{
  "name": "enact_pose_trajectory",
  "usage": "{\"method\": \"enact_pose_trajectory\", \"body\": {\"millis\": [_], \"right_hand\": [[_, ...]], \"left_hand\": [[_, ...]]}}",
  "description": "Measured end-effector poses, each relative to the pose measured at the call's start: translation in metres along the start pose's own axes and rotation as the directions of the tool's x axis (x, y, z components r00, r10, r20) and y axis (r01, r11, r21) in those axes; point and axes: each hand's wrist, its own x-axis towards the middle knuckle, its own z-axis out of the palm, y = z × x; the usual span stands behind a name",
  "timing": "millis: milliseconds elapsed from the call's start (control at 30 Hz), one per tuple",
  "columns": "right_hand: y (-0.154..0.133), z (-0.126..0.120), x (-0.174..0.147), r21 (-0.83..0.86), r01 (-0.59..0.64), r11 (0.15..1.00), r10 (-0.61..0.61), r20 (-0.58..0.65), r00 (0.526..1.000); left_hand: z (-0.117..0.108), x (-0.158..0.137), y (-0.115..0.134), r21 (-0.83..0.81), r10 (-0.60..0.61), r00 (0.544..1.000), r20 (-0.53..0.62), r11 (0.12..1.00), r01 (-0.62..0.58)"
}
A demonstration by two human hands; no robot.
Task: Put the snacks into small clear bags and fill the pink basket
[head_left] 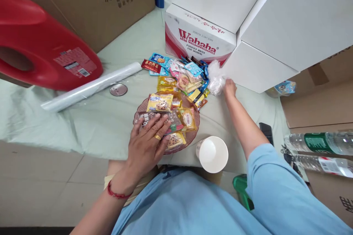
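My left hand (149, 139) lies with its fingers stretched over a dark snack packet (174, 119). That packet rests in a pinkish glass plate (196, 132), among yellow-wrapped snacks (160, 102). Farther off to the right, my right hand (230, 89) is closed at the edge of a crumpled clear plastic bag (216, 80), its fingertips partly hidden. A heap of small snack packets (190, 71) in blue, red, pink and yellow lies between the plate and the Wahaba-side carton, touching the bag. Near the front edge stands a white paper cup (213, 154), its inside facing up.
A Wahaha water carton (198, 38) and white boxes (270, 62) wall off the back. On the left are a red jug (46, 44), a plastic film roll (92, 87) and a round metal lid (118, 89). Water bottles (317, 142) and a dark phone-like object (266, 132) lie right.
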Motion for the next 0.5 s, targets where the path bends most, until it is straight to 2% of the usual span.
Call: {"method": "enact_pose_trajectory", "body": {"millis": [67, 100, 133, 200, 233, 267, 300, 367, 400, 433, 500], "right_hand": [[0.021, -0.034, -0.029, 0.054, -0.035, 0.998, 0.039, -0.083, 0.996], [0.032, -0.053, -0.049, 0.193, -0.013, 0.981, 0.041, -0.14, 0.989], [0.042, -0.073, -0.074, 0.316, 0.022, 0.948, 0.02, -0.127, 0.992], [0.061, -0.112, -0.131, 0.387, 0.088, 0.918, -0.102, 0.014, 0.995], [0.067, -0.13, -0.16, 0.376, 0.133, 0.917, -0.186, 0.108, 0.977], [0.072, -0.146, -0.189, 0.361, 0.184, 0.914, -0.267, 0.198, 0.943], [0.075, -0.157, -0.216, 0.37, 0.248, 0.895, -0.351, 0.244, 0.904], [0.078, -0.17, -0.259, 0.402, 0.32, 0.858, -0.468, 0.356, 0.809], [0.077, -0.17, -0.275, 0.408, 0.353, 0.842, -0.513, 0.401, 0.759], [0.077, -0.167, -0.287, 0.407, 0.388, 0.827, -0.549, 0.43, 0.717], [0.075, -0.156, -0.298, 0.38, 0.47, 0.797, -0.602, 0.43, 0.673]], "left_hand": [[-0.005, -0.005, -0.001, -0.022, -0.011, 0.998, -0.059, 1.0, 0.009], [-0.008, -0.009, -0.003, -0.029, -0.033, 0.995, -0.099, 0.999, 0.03], [-0.011, -0.013, -0.004, -0.032, -0.072, 0.987, -0.145, 0.997, 0.068], [-0.018, -0.022, -0.01, -0.048, -0.213, 0.946, -0.244, 0.977, 0.207], [-0.021, -0.027, -0.013, -0.077, -0.322, 0.906, -0.274, 0.947, 0.313], [-0.024, -0.03, -0.017, -0.133, -0.454, 0.847, -0.278, 0.891, 0.434], [-0.027, -0.032, -0.021, -0.22, -0.598, 0.765, -0.239, 0.801, 0.557], [-0.03, -0.034, -0.029, -0.421, -0.821, 0.569, -0.046, 0.532, 0.735], [-0.031, -0.032, -0.032, -0.501, -0.874, 0.481, 0.069, 0.386, 0.774], [-0.032, -0.03, -0.034, -0.561, -0.894, 0.414, 0.171, 0.257, 0.787], [-0.033, -0.023, -0.035, -0.619, -0.89, 0.338, 0.305, 0.084, 0.781]]}}
